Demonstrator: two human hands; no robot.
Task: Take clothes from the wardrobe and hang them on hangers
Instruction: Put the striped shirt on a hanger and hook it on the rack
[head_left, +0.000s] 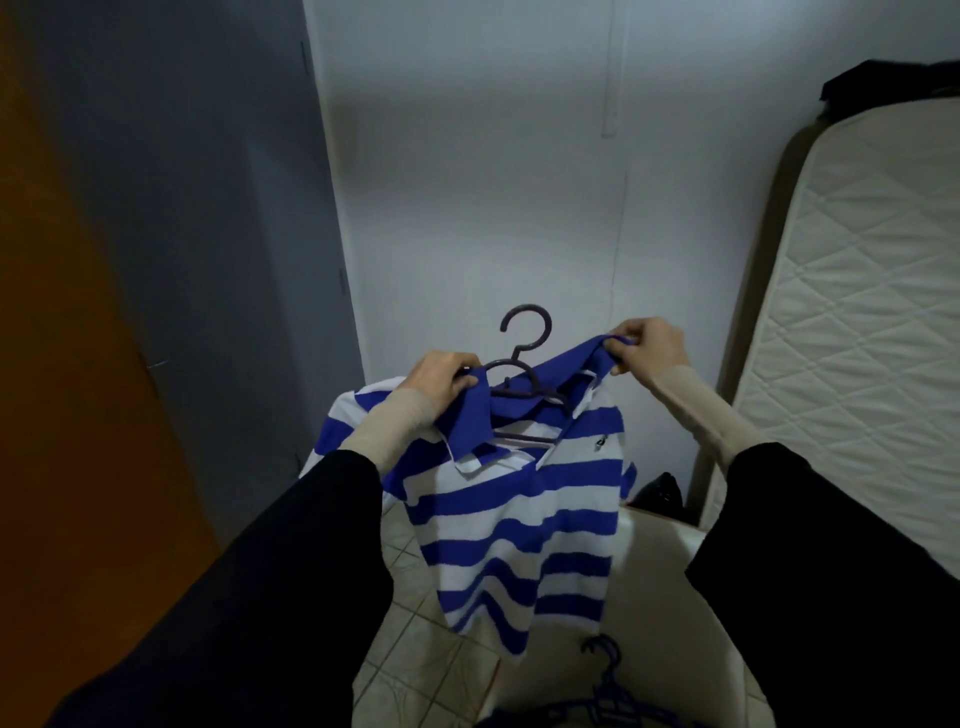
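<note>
My black sleeves (291, 561) fill the bottom corners, with beige cuffs running up to my wrists. My left hand (441, 376) has its fingers curled around one end of the blue collar together with the shoulder of a dark plastic hanger (522, 364), and my right hand (647, 345) pinches the other end of the collar, pulling it out and up to the right. Between them hangs the blue-and-white striped polo shirt (514, 525), held up in the air in front of me, its body drooping toward the tiled floor (415, 613). The hanger sits inside the neck opening, its hook sticking up above the collar against the white wall (519, 182). Down near my right sleeve, a few blue hangers (602, 691) lie in a loose pile. A quilted mattress (857, 312) leans upright on the right, and an orange door panel (78, 364) stands on the left.
</note>
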